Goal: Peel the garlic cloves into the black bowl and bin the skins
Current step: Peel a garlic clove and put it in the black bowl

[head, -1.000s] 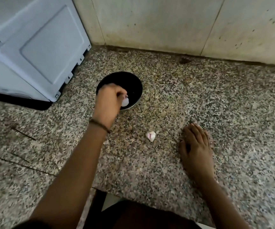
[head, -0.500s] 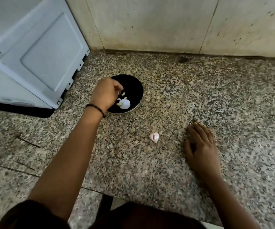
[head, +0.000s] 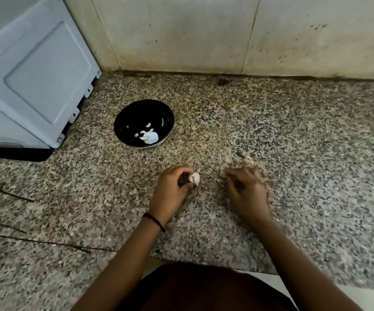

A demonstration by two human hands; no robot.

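Fingers (head: pixel 181 171) of the left hand (head: pixel 170 191) curl round a garlic clove (head: pixel 194 178), pinching it just above the counter (head: pixel 204 232) at centre frame. Both forearms come in over the counter's front edge at the bottom. Just beside it, centre right, the right hand (head: pixel 246 189) is blurred. Its fingers look loosely bent with nothing showing in them.

That clove looks pinkish and papery, so I'd say it's unpeeled, and the peel comes next.

Further up, left of centre, sits the black bowl (head: pixel 123 115) with several pale peeled cloves (head: pixel 148 136) gathered at its near side. So part of the job is banked. I can't spot any other cloves or loose skins on the stone, and no bin is in shot, so the binning lies somewhere off-frame.

There's plenty of bare granite between hands and bowl, and more out to the right. On the upper left the white appliance (head: pixel 35 75) stands close to the bowl, and the wall (head: pixel 204 30) shuts off the top.
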